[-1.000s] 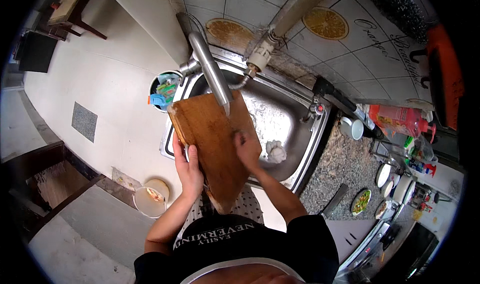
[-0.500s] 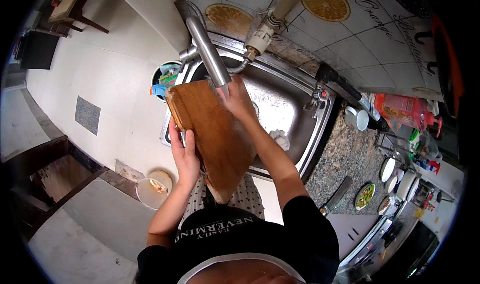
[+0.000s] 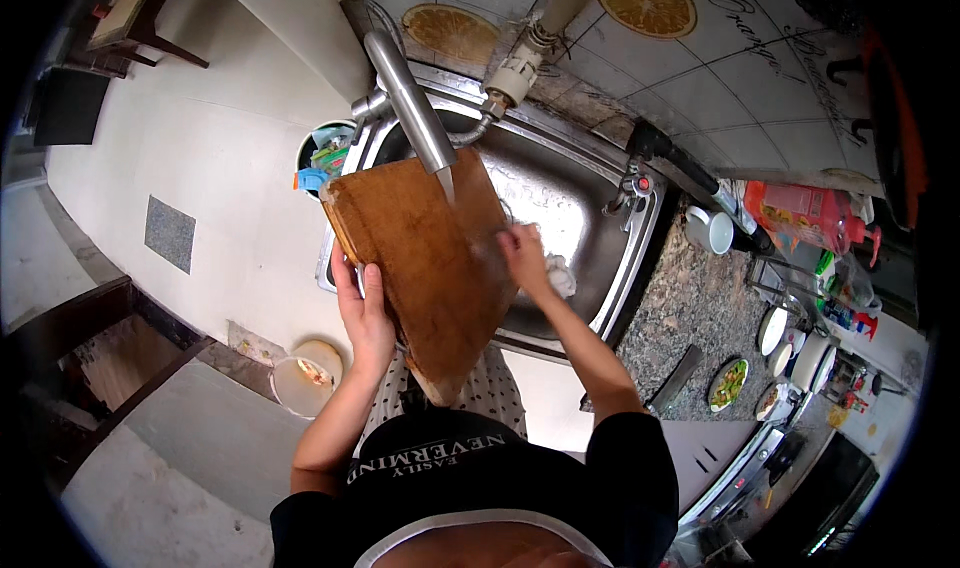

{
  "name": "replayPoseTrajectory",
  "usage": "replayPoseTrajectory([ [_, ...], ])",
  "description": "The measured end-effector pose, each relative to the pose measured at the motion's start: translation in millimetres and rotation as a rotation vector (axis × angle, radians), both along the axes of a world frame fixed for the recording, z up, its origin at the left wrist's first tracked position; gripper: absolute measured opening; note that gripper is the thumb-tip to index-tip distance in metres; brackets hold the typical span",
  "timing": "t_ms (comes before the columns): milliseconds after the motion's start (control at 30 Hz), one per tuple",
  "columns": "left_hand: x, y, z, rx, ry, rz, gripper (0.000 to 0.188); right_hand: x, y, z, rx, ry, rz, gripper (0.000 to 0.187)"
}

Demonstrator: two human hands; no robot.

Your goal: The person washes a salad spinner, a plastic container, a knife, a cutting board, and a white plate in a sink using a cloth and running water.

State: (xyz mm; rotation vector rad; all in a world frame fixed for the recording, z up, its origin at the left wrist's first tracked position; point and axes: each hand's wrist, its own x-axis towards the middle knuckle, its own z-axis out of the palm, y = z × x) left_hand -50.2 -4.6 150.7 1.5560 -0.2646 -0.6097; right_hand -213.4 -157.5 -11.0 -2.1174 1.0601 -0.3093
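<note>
A large wooden cutting board [image 3: 415, 258] leans tilted over the left part of the steel sink [image 3: 625, 303], its lower corner close to my body. My left hand [image 3: 366, 313] grips its left edge, thumb on the face and the other fingers at the edge. Over the right edge of the board is my right hand [image 3: 525, 258], smeared by motion; whether anything lies in its fingers does not show. From the steel faucet [image 3: 410, 103], a stream of water [image 3: 446, 183] falls onto the board. A crumpled white cloth [image 3: 562, 276] lies in the sink, beyond my right hand.
Right of the sink, a granite counter [image 3: 670, 313] bears a cleaver [image 3: 677, 378], a plate of chopped greens [image 3: 728, 384] and a white mug [image 3: 709, 230]. A second tap [image 3: 633, 186] stands at the sink's right rim. A bin [image 3: 325, 138] and a bucket [image 3: 305, 388] are on the left.
My right hand has moved from the board's upper part, by the water stream, down and right to its right edge. The left hand still holds the board, which has barely shifted.
</note>
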Motion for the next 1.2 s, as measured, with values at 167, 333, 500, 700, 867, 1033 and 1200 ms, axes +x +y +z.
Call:
replayPoseTrajectory([
  [167, -2, 2, 0, -0.016, 0.048, 0.042, 0.05, 55, 64, 72, 0.154, -0.232, 0.073, 0.019],
  [333, -5, -7, 8, 0.012, -0.013, 0.02, 0.05, -27, -20, -104, 0.075, 0.543, -0.154, 0.029],
  [500, -1, 6, 2, -0.045, 0.05, 0.05, 0.049, -23, -46, -66, -0.032, 0.792, -0.207, 0.051],
  [700, -9, 22, -9, -0.038, 0.076, 0.033, 0.055, 136, -89, 48, 0.355, -0.295, 0.368, 0.037],
  [867, -15, 33, -14, -0.108, 0.267, -0.043, 0.059, 219, -86, 70, 0.44, -0.399, 0.891, 0.043],
  [1033, -6, 40, 9, -0.025, 0.509, -0.103, 0.088, 239, -75, 63, 0.217, -0.329, 0.938, 0.027],
  [1200, -9, 50, -4, 0.086, 0.363, -0.038, 0.083, 211, -69, 95, 0.567, -0.334, 0.763, 0.026],
])
